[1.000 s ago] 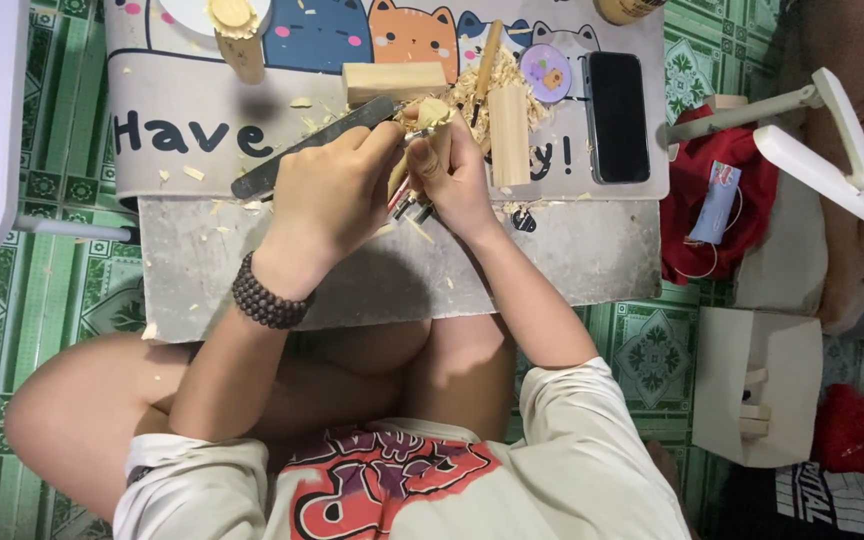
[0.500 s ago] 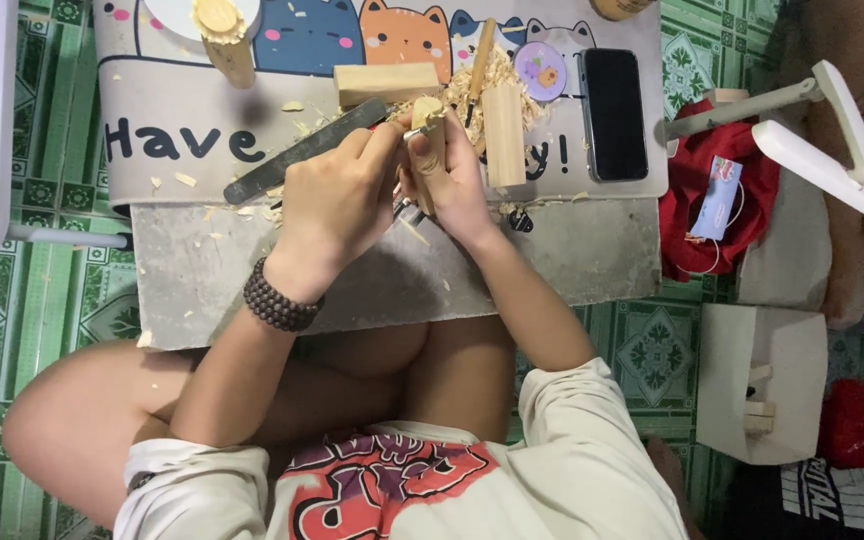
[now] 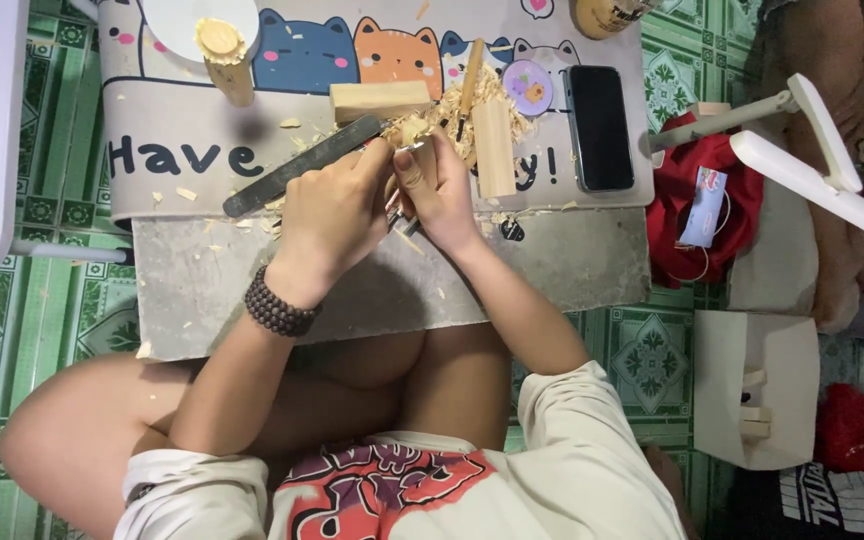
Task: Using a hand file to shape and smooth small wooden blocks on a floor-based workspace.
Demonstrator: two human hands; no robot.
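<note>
We hold a small wood piece [image 3: 414,132] at the far tips of both hands, its long axis running near to far, above the cartoon mat [image 3: 182,170]. Our right hand [image 3: 442,185] is clamped round it; our left hand [image 3: 337,215] closes against it from the left, both hands touching. Shavings [image 3: 452,110] lie just beyond, a long dark file [image 3: 302,165] to the left.

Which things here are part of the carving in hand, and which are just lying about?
In use: left hand, right hand, small wood piece, shavings.
Lying about: long file, wood blocks, phone, round tin, desk lamp.
</note>
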